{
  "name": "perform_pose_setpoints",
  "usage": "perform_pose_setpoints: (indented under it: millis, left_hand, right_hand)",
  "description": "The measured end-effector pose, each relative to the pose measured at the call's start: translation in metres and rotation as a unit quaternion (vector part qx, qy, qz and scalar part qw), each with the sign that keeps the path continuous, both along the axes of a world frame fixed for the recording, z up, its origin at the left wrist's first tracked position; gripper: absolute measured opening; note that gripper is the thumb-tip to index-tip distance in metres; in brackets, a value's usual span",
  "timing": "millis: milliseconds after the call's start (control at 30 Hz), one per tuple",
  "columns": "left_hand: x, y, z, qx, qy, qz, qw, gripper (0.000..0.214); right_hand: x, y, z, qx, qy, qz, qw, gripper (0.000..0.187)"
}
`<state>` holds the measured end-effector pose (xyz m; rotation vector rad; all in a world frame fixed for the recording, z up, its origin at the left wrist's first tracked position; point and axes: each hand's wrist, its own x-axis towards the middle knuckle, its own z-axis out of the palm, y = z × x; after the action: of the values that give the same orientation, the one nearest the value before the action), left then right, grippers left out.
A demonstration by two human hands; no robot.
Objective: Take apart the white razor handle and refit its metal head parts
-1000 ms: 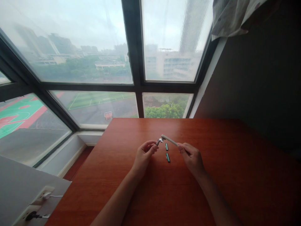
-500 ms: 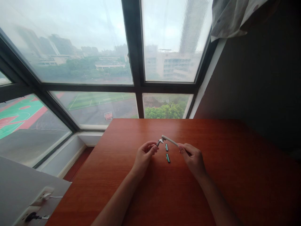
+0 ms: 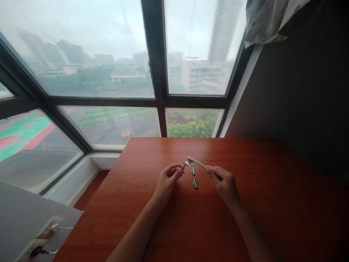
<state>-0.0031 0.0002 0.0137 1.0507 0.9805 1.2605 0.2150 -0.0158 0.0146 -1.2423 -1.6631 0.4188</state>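
Observation:
My right hand [image 3: 224, 183] is closed around the lower end of a pale razor handle [image 3: 196, 162], which slants up and to the left above the wooden table [image 3: 272, 203]. The handle's metal head [image 3: 185, 164] has no cartridge on it. My left hand [image 3: 168, 179] pinches at that metal head with thumb and fingertips. Two small green razor cartridges lie on the table between my hands, one [image 3: 193, 170] farther away and one [image 3: 195, 183] nearer to me.
A large dark-framed window [image 3: 152, 72] fills the far side, and the table's back edge stands close to it. A dark wall [image 3: 300, 91] runs along the right. A white power strip [image 3: 40, 240] with plugs lies at the lower left, off the table.

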Motion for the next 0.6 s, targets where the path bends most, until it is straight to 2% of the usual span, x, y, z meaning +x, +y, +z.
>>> perform_pose_setpoints:
  millis: [267, 467, 600]
  left_hand:
    - [-0.0011, 0.0000, 0.0030, 0.008, 0.018, 0.021, 1.000, 0.029]
    - [-0.0008, -0.0008, 0.0019, -0.009, 0.003, 0.001, 1.000, 0.034]
    - [0.0000, -0.0008, -0.0019, -0.034, -0.031, -0.011, 0.999, 0.037]
  right_hand:
    - [0.0012, -0.0020, 0.0061, -0.007, 0.007, 0.038, 0.999, 0.028]
    - [0.0003, 0.0001, 0.0022, -0.003, 0.013, 0.006, 1.000, 0.027]
    - [-0.0039, -0.0026, 0.0027, -0.008, 0.045, 0.024, 0.999, 0.026]
